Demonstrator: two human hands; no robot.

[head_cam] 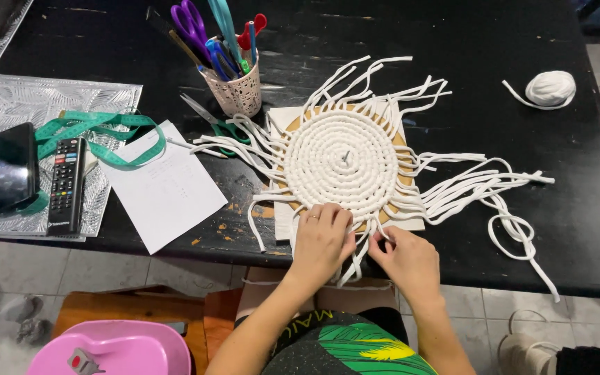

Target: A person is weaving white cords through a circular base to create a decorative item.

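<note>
A round white woven cord mat (342,161) lies flat in the middle of the frame, on a flat brown board (401,142) and a pale square card (280,119) on the black desk (494,42). Many loose white cord ends (480,186) stick out from its rim like sun rays. The longest ones trail off to the right side of the frame.

Both hands are at the bottom edge of the mat, the edge closest to the person. The left hand (322,239) rests with its fingers pressed down flat on the mat's rim. The right hand (407,258) sits just to the right of it, and its grip is pinched on a few cord strands (364,251) that hang toward the person. These strands run up and down in the frame, from the rim toward the desk edge. They lie between the two hands, touching both.

The mat looks soft and bumpy, made of rings of cord going round and round. A small grey pin (345,156) stands at its centre.

In the upper right lies a little white ball of cord (551,88). A pale cup with holes (236,89) holds scissors and pens at the top middle. On the left are a green measuring tape (88,128), a white paper sheet (164,186), a black remote control (67,184) and a dark phone (13,167).
</note>
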